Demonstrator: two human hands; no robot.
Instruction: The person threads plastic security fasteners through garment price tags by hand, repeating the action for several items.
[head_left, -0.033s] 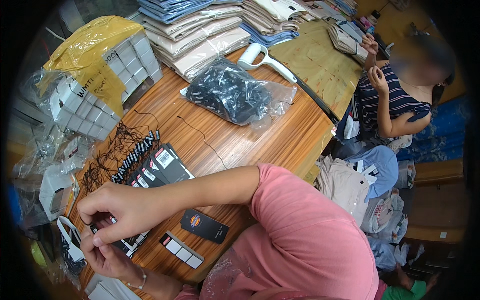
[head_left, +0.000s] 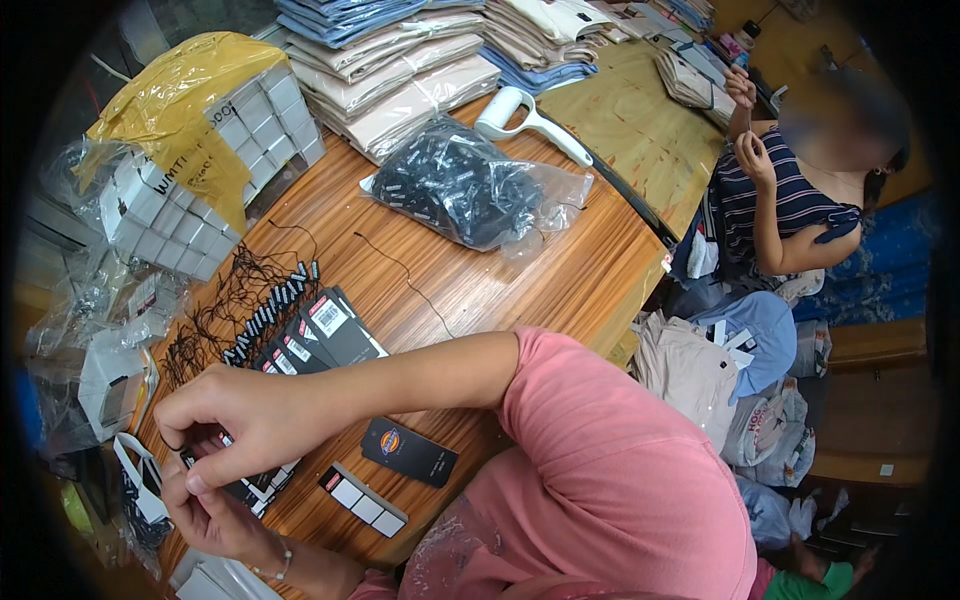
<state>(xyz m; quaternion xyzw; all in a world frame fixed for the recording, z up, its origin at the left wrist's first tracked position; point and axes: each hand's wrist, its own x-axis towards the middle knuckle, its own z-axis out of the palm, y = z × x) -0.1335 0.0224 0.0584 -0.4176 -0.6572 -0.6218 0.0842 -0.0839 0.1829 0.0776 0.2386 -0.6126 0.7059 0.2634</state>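
Note:
My right hand (head_left: 245, 420) reaches across the table with its fingers curled into a pinch. Just below it, my left hand (head_left: 220, 515), a bracelet at its wrist, meets it fingertip to fingertip. A bit of black string (head_left: 174, 448) shows between the pinched fingers; its rest is hidden. Under the hands lie dark hang tags (head_left: 268, 485), partly covered. Beside my right forearm fans a row of black hang tags (head_left: 330, 325) with white labels. Nearer to me lie a single black tag (head_left: 410, 453) and a tag with white label panels (head_left: 362, 503).
Tangled black strings (head_left: 225, 310) with small tabs lie left of the fanned tags. Farther back are a clear bag of black strings (head_left: 455, 185), a white handled roller (head_left: 535, 125), bagged folded clothes (head_left: 400, 85) and a pack of white boxes (head_left: 180, 215). A co-worker (head_left: 790, 190) sits at right.

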